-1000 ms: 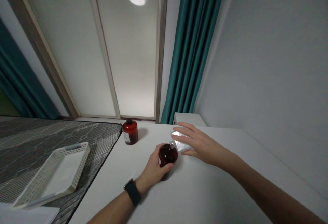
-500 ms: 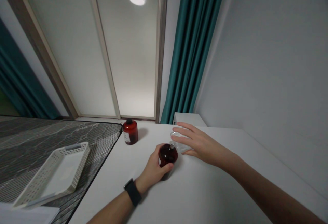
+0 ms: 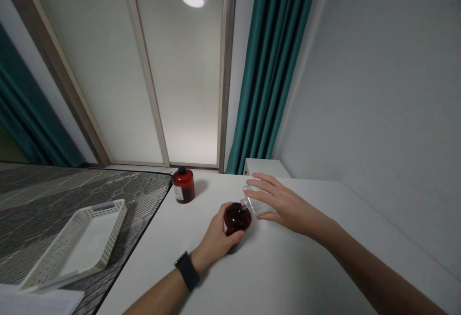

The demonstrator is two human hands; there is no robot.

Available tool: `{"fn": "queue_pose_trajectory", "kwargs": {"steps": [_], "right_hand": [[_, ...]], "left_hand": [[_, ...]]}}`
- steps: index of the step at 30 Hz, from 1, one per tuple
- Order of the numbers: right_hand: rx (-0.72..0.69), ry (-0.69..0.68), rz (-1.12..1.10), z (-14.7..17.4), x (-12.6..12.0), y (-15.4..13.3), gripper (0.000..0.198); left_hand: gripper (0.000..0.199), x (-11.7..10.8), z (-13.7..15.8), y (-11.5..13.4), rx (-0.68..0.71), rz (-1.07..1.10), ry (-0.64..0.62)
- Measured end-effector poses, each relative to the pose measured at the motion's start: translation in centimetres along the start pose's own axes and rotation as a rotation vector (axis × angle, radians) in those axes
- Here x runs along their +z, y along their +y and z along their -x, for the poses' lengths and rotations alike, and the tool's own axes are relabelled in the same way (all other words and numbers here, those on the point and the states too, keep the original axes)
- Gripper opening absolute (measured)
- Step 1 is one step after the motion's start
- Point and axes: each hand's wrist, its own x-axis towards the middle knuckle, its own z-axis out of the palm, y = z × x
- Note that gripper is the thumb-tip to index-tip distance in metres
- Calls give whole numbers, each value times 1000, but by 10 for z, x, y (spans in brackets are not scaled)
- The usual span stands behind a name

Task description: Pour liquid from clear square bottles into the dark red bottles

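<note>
My left hand [image 3: 218, 236], with a dark watch [image 3: 186, 271] on its wrist, is wrapped round a dark red-brown bottle [image 3: 237, 216] low over the white table. Clear and tilted on its side, a second bottle [image 3: 260, 206] is gripped in my right hand [image 3: 281, 202], thumb below and fingers above. Its neck meets the brown bottle at the upper right; whether liquid passes between them I cannot make out. Farther back on the left stands another red-brown bottle [image 3: 183, 187] with a black cap and a white label.
A white perforated basket [image 3: 114, 240] lies on the grey patterned surface [image 3: 144, 185] at the left, with white paper [image 3: 46, 300] at its near end. Behind the white table [image 3: 281, 276] are a white cabinet [image 3: 268, 167], a teal curtain [image 3: 273, 65] and frosted sliding doors [image 3: 183, 79].
Both hands and the two bottles they hold have shifted very slightly to the right. The clear bottle remains tilted against the brown one.
</note>
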Motion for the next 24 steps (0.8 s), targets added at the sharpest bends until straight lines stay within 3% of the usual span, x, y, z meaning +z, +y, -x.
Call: {"fn": "queue_pose_trajectory", "kwargs": {"steps": [8, 14, 24], "right_hand": [[78, 65, -100, 11, 12, 2, 71], [230, 122, -197, 22, 29, 3, 75], [575, 404, -482, 47, 99, 6, 81]], "left_hand": [[63, 0, 0, -6, 16, -54, 26], [58, -2, -2, -4, 13, -35, 40], [62, -4, -4, -2, -67, -34, 55]]}}
